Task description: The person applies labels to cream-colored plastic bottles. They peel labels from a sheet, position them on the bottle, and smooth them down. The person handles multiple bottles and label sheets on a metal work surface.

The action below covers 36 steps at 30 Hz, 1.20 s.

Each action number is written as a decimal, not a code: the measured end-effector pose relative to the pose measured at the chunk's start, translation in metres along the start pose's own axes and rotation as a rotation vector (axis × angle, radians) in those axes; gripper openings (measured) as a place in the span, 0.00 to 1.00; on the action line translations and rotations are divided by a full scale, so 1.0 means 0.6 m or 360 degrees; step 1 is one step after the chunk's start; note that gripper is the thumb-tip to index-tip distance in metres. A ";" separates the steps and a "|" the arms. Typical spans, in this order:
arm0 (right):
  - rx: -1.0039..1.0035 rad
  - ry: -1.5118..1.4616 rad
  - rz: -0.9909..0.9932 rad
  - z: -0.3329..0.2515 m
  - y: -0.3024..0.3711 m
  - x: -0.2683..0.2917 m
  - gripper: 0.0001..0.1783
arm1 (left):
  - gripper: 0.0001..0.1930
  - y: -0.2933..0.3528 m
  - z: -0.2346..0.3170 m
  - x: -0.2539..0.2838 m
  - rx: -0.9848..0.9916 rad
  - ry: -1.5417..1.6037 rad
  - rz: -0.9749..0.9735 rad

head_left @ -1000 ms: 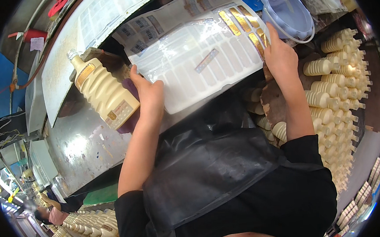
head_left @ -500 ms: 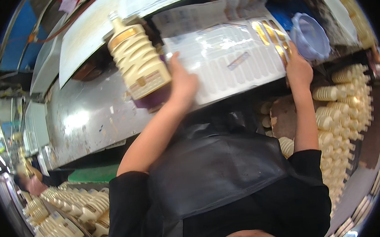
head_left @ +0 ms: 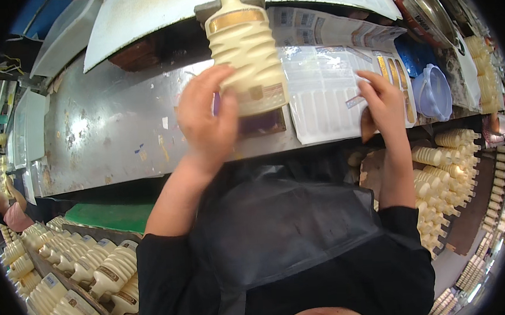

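A cream bottle (head_left: 247, 58) with wavy ribs and a gold band lies neck away from me, on a dark purple rest (head_left: 262, 123). My left hand (head_left: 207, 117) is at the bottle's left side, thumb and fingers apart; its fingertips overlap the bottle's edge, and I cannot tell how firmly they touch. Over the clear sheet (head_left: 314, 115) my right hand (head_left: 384, 101) has its fingers bent together, with a brown-gold strip (head_left: 367, 126) at its lower side, apparently held. Several gold strips (head_left: 397, 77) lie on the sheet beside it.
A lavender plastic basket (head_left: 432, 95) stands right of the sheet. The metal bench (head_left: 105, 138) extends left. Cream bottles (head_left: 436, 185) are stacked at the lower right, and more bottles (head_left: 105, 267) lie at the lower left. Another person (head_left: 13, 212) is at the far left.
My left hand has gone from the bottle's right side to its left. My right hand has come away from the gold strips, toward the bottle, with a strip. The view has shifted.
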State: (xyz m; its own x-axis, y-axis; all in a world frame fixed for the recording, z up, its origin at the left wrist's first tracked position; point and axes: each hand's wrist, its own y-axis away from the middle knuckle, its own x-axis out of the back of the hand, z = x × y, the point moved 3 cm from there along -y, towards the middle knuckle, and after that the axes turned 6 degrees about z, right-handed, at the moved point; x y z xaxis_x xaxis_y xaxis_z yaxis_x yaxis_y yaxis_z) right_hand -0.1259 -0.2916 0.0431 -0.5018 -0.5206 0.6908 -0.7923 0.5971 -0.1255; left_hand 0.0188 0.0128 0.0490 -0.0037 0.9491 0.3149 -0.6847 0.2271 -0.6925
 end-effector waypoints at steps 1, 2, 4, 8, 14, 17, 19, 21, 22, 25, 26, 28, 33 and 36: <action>0.0006 -0.0283 -0.0138 -0.023 -0.006 -0.030 0.16 | 0.14 0.002 -0.019 0.007 0.0134 0.0067 0.0030; -0.0038 -0.0354 -0.0274 -0.042 -0.008 -0.056 0.17 | 0.14 0.012 -0.034 0.008 0.0324 0.0086 -0.0010; -0.0031 -0.0544 -0.0527 -0.078 -0.005 -0.101 0.18 | 0.15 0.031 -0.060 -0.001 0.0568 0.0254 0.0017; -0.0178 -0.0782 -0.0812 -0.116 0.017 -0.159 0.27 | 0.31 0.085 -0.074 -0.030 0.0793 0.0269 -0.0159; -0.0240 -0.0927 -0.0840 -0.125 0.024 -0.188 0.31 | 0.37 0.096 -0.078 -0.041 0.0710 0.0293 -0.0151; -0.0232 -0.0933 -0.0747 -0.121 0.024 -0.197 0.31 | 0.37 0.095 -0.072 -0.048 0.0763 0.0255 -0.0114; -0.0223 -0.0969 -0.0676 -0.117 0.024 -0.202 0.30 | 0.38 0.095 -0.068 -0.050 0.0779 0.0234 -0.0091; -0.0296 -0.0984 -0.0660 -0.112 0.026 -0.209 0.29 | 0.38 0.094 -0.067 -0.051 0.0782 0.0233 -0.0068; -0.0266 -0.1003 -0.0655 -0.111 0.026 -0.211 0.29 | 0.38 0.094 -0.067 -0.051 0.0785 0.0240 -0.0060; -0.0272 -0.1027 -0.0617 -0.107 0.028 -0.213 0.28 | 0.38 0.095 -0.069 -0.054 0.0800 0.0270 -0.0024; -0.0269 -0.1030 -0.0612 -0.107 0.028 -0.214 0.28 | 0.38 0.097 -0.069 -0.055 0.0809 0.0279 -0.0011; -0.0250 -0.1030 -0.0591 -0.107 0.029 -0.215 0.28 | 0.38 0.099 -0.071 -0.057 0.0817 0.0283 0.0006; -0.0235 -0.0961 -0.0527 -0.112 0.031 -0.217 0.29 | 0.37 0.102 -0.074 -0.058 0.0797 0.0255 0.0033; -0.0161 -0.0774 -0.0518 -0.117 0.027 -0.209 0.30 | 0.36 0.097 -0.071 -0.055 0.0835 0.0263 0.0004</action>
State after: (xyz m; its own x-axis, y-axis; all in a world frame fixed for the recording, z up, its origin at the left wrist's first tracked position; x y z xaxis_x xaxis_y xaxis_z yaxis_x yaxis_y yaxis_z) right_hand -0.0512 -0.1739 0.0048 -0.3589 -0.8923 0.2737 -0.9070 0.4026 0.1232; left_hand 0.0105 0.0040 -0.0294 0.0798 0.9807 0.1784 -0.9565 0.1257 -0.2633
